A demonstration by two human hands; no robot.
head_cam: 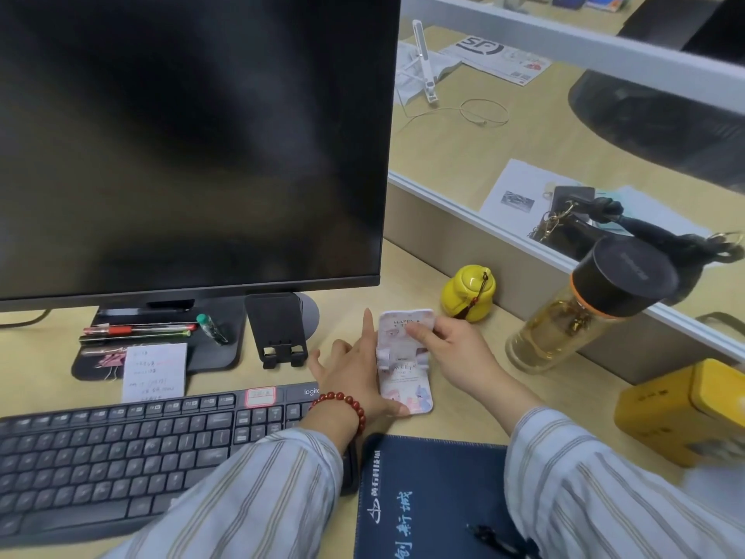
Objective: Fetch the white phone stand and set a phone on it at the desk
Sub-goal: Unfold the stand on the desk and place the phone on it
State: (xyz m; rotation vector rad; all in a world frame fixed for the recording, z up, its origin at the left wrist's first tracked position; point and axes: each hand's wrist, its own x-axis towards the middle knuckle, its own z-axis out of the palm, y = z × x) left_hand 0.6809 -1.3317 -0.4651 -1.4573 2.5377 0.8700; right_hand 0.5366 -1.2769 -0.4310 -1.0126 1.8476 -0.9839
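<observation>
The white phone stand (406, 381), printed with pastel cartoon pictures, lies on the desk to the right of the keyboard. Its top panel is tilted up and two small hooks stick out at its middle. My left hand (352, 373) holds its left side, index finger stretched along the edge and thumb at the lower corner. My right hand (451, 349) pinches the raised top panel from the right. No phone shows in view.
A black phone stand (278, 332) stands by the monitor (189, 147) foot. Keyboard (121, 445) at left, dark blue notebook (427, 498) in front. Yellow jar (469, 292), tea bottle (580, 312) and yellow box (685, 413) sit at right. Another white stand (423, 62) is beyond the partition.
</observation>
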